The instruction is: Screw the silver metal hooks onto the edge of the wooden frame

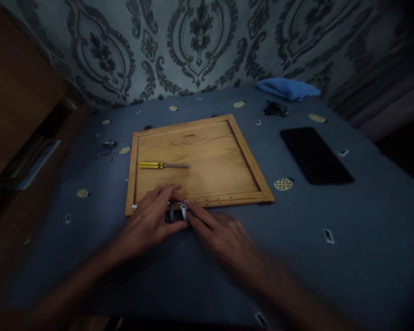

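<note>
A wooden cabinet door panel (207, 156) lies flat on a blue patterned cloth. A yellow-handled screwdriver (162, 165) rests on its left part. My left hand (152, 218) lies at the panel's near edge, fingers curled over a small metal hinge (178, 211). From the right, my right hand (221, 232) pinches the same hinge with its fingertips. The hinge sits against the near edge, by a row of small holes (217, 201).
A black phone (315, 155) lies to the right of the panel. A blue folded cloth (286, 88) and a dark small object (275, 108) lie at the back right. Small metal parts (106, 148) lie at the left. Wooden furniture (17, 101) stands on the left.
</note>
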`<state>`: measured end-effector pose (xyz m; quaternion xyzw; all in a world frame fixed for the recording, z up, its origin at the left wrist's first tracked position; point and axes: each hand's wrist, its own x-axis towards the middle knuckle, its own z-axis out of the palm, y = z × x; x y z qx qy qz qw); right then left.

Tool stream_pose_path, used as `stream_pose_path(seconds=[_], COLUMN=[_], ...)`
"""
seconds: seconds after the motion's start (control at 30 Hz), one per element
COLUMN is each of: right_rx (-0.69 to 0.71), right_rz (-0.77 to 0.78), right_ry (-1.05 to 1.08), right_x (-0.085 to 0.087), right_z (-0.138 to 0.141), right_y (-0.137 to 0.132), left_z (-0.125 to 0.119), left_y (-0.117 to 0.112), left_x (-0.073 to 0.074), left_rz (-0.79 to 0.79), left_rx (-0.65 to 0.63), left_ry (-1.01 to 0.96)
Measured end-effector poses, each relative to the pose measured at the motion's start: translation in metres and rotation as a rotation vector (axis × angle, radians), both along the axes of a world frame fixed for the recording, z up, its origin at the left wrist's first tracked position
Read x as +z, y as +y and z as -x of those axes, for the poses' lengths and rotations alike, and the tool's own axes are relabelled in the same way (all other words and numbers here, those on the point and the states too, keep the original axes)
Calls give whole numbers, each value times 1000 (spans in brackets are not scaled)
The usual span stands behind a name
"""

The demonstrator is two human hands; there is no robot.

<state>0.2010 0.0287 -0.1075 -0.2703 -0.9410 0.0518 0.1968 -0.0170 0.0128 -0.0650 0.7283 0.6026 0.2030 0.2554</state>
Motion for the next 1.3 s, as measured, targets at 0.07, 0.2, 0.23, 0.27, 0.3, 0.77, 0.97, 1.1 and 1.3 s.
stream_pose_path(seconds=[0.07,0.2,0.23,0.27,0.3,0.77,0.97,1.1,1.3], right_rx=[-6,-26,-33,-39,-42,-42,-47,-52,-59], right_rz=[-3,27,41,54,67,39,55,56,45], right_ry=[-22,-33,-35,-38,-46,-77,-102,-102,-78], right_x=[0,2,3,4,6,10,13,16,15], right_z=[1,3,3,3,3,5,5,5,6], right_y=[0,0,0,0,1,2,1,0,0], left_z=[0,0,1,1,2,2,3,3,4], left_y=[1,0,0,0,-1,1,1,0,-1], left_x=[2,6,6,7,7,10,12,11,8], left_rz=[26,44,40,35,30,61,72,54,29], left_rx=[1,-16,-17,-16,-18,-2,-17,-32,-51], left_ry=[6,-8,-18,-27,-34,-70,-57,-43,-44])
